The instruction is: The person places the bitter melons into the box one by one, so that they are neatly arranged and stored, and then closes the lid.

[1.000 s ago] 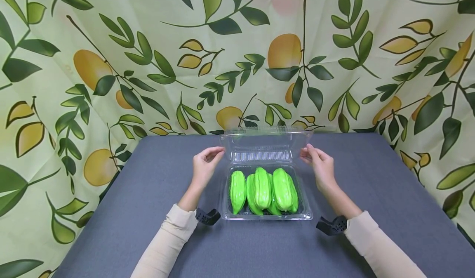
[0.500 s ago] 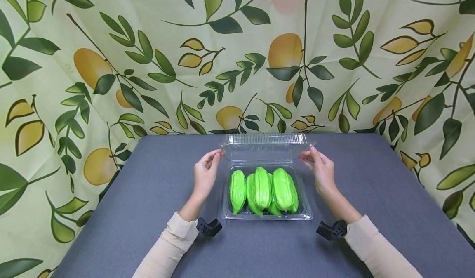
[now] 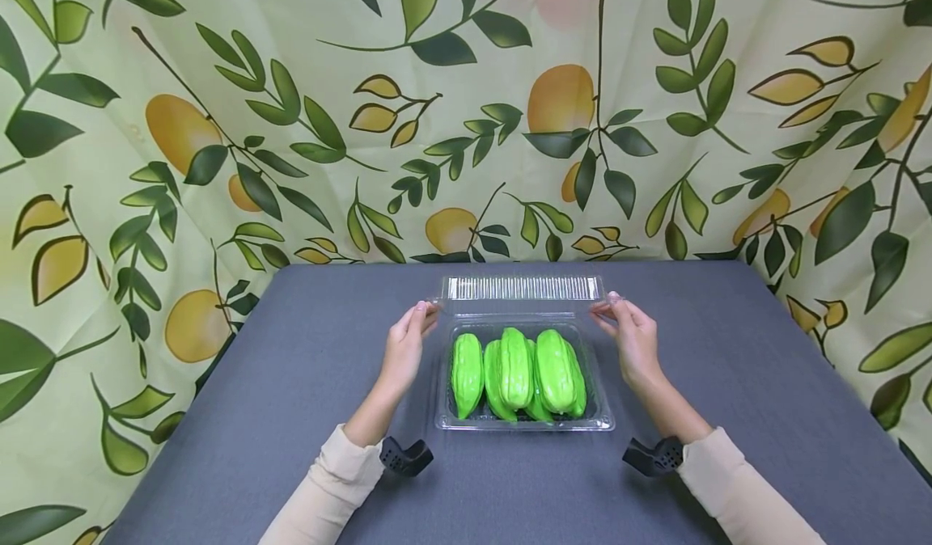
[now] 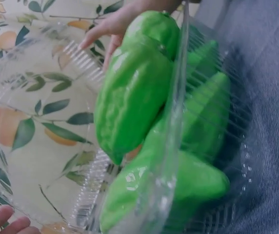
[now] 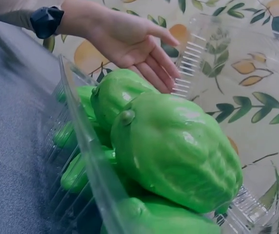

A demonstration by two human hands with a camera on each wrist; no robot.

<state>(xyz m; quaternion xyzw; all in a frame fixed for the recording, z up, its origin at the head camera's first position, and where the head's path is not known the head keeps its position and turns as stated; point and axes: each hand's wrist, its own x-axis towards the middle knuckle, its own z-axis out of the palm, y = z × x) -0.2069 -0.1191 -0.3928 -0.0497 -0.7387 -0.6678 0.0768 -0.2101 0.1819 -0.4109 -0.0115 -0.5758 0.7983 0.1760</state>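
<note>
While clear clamshell box (image 3: 524,416) sits mid-table (image 3: 291,416), left hand (image 3: 404,349) pinches lid (image 3: 521,290) left corner; green chayotes (image 3: 515,369) fill tray; right hand (image 3: 632,336) pinches lid right corner.

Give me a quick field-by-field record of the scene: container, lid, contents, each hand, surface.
container: clear plastic clamshell box, sitting on the table
lid: hinged clear lid, raised at the far side, not shut
contents: bright green ridged gourds, lying side by side in the tray
left hand: left hand pinches the lid's left corner
right hand: right hand pinches the lid's right corner
surface: grey cloth-covered table
backdrop: leaf-and-fruit printed curtain behind the table
</note>
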